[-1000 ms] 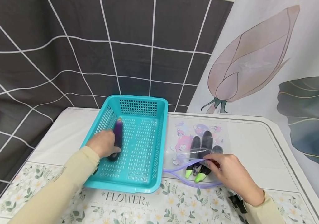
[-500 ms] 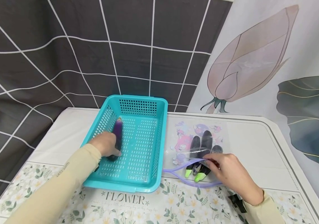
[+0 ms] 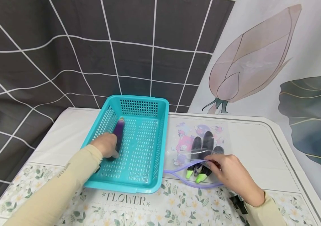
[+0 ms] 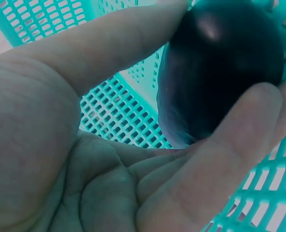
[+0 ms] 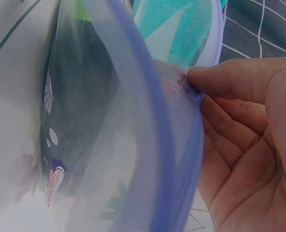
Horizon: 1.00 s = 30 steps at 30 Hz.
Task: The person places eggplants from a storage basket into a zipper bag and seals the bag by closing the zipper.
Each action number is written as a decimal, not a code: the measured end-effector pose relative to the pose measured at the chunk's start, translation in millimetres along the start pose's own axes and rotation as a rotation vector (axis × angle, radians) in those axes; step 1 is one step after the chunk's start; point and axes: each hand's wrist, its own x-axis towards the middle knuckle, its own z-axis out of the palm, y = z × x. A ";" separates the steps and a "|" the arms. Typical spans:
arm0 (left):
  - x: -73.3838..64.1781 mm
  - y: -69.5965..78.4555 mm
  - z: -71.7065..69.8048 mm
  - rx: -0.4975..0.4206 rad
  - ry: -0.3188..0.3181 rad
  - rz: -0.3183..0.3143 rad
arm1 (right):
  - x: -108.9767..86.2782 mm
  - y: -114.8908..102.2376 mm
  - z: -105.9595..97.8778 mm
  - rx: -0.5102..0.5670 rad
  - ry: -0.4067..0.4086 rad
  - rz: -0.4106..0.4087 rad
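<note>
A dark curtain with a white grid hangs behind the counter (image 3: 262,141), beside a pale cloth printed with a large flower bud, and the near edge of the counter carries a floral mat with the word FLOWER. A teal basket (image 3: 149,103) sits on the left half. Inside it the left hand (image 3: 105,145) has thumb and fingers curled round the lower end of a purple eggplant (image 3: 119,130), which lies lengthwise along the basket's left side with its far tip towards the back wall. The left wrist view shows the rounded dark end cradled between thumb and fingers just above the mesh floor; whether it rests on the mesh I cannot tell. Just right of the basket lies a clear zip bag (image 3: 190,142) with cartoon prints, its mouth facing the person. The right hand (image 3: 228,172) pinches the upper lip of the bag's purple rim between thumb and forefinger, so the mouth gapes open. More eggplants (image 3: 204,147) lie inside, green stem ends (image 3: 197,176) towards the opening, within easy reach.
</note>
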 end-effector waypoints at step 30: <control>-4.1 -3.3 -2.2 -0.036 0.023 0.007 | -0.4 -0.1 -0.3 0.010 -0.006 0.010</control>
